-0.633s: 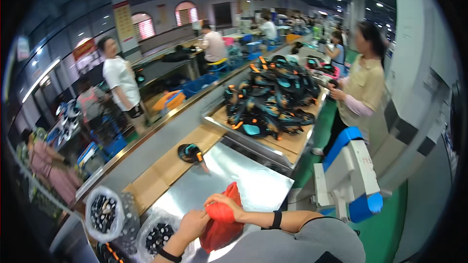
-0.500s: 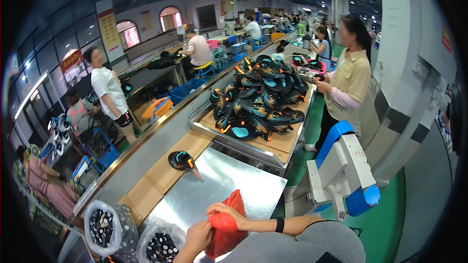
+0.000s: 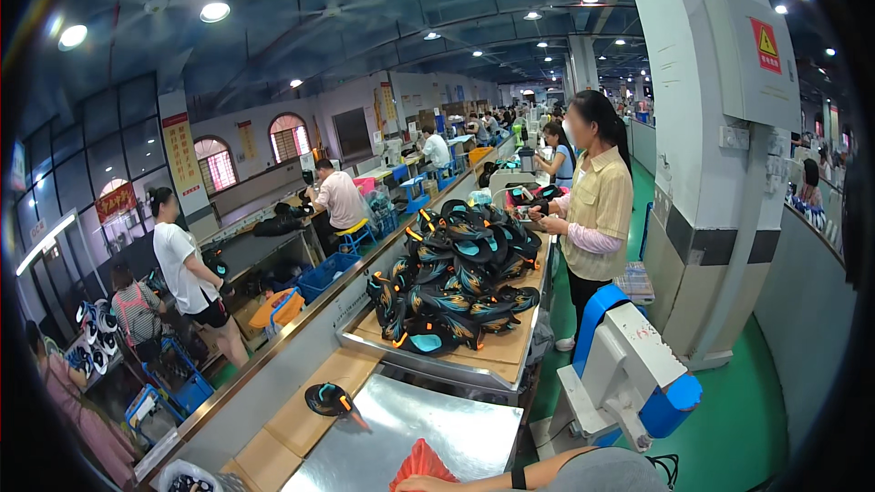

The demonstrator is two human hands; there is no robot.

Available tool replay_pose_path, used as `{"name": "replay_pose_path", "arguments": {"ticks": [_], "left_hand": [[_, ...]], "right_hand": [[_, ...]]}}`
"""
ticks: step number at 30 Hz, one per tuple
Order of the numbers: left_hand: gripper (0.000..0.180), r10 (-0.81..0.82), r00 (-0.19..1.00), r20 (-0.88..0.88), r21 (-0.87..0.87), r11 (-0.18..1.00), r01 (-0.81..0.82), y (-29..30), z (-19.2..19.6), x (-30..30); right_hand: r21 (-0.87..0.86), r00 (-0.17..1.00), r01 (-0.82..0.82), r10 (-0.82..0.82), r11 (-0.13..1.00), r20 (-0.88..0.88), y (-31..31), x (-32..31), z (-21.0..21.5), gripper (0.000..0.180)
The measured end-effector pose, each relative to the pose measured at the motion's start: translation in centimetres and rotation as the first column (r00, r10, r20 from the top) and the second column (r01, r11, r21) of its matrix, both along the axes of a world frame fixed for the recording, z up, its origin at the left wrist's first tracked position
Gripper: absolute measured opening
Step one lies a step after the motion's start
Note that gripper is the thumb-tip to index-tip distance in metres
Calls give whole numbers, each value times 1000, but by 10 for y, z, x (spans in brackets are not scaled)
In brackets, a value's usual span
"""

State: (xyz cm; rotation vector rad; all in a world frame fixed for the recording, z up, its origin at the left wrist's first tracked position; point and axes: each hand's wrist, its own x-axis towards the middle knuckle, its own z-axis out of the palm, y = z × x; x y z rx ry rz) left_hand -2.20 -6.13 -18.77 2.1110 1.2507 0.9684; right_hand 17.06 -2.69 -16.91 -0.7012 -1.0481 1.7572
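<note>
A crumpled red plastic bag point(image 3: 423, 461) shows at the lower edge, in front of the metal tabletop point(image 3: 410, 428). My right hand point(image 3: 427, 485) is closed on it, cut off by the bottom of the picture. A black band circles my right wrist. My left hand is out of view. Beyond the bag, a single black shoe upper point(image 3: 330, 399) with orange and teal parts lies at the tabletop's left edge, partly over the cardboard.
A heap of black shoe uppers point(image 3: 456, 287) covers a cardboard-lined tray point(image 3: 506, 366) ahead. A white-and-blue machine point(image 3: 629, 360) stands at right. Behind it, a person in a yellow shirt point(image 3: 597, 210) handles something. A clear bag of small dark parts point(image 3: 187, 478) sits lower left.
The view has tilted up, so the bench and red bag sit lower in the picture. My left hand has left the frame; my right hand stays at the bag.
</note>
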Motion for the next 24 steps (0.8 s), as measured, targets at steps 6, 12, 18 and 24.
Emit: {"name": "replay_pose_path", "arguments": {"ticks": [6,12,18,24], "left_hand": [[33,66,968,-244,-80,993,-88,-22,63,8],[39,173,946,273,49,980,-193,-29,28,1],[55,404,892,200,-498,826,-263,-29,91,-18],[64,214,975,60,-273,943,-190,-18,37,58]], "right_hand": [[74,998,26,-30,997,51,5,-6,-10,21],[143,992,57,-72,988,102,-2,-11,-41,20],[235,988,67,-98,970,119,-3,14,-18,20],[335,981,80,-134,939,140,2,16,-8,19]]}}
